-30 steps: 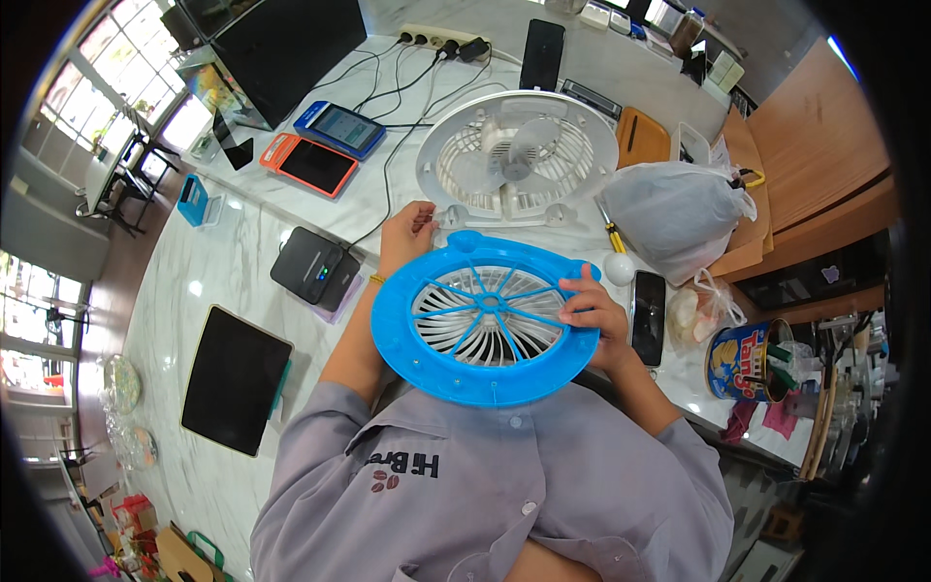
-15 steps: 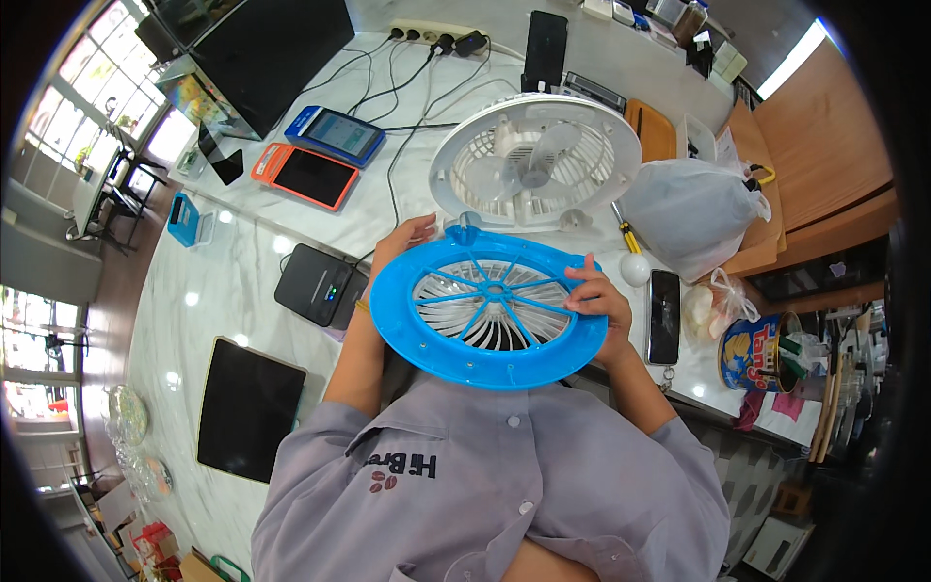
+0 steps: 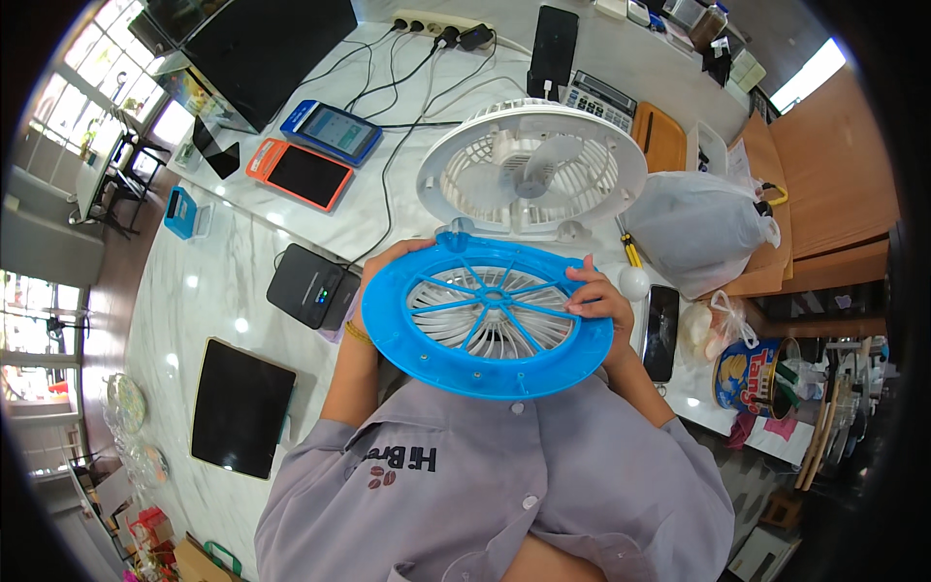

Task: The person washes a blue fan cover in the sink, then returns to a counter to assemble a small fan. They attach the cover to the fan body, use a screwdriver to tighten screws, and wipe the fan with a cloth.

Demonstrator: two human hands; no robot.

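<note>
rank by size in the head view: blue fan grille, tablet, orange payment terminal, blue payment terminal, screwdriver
1. Blue fan grille
2. Tablet
3. Orange payment terminal and blue payment terminal: too alike to rank
4. Screwdriver

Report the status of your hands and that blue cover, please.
Right hand gripping blue fan cover. Left hand at its left edge, grip unclear. Yellow-handled tool aside, right of white fan housing.
</note>
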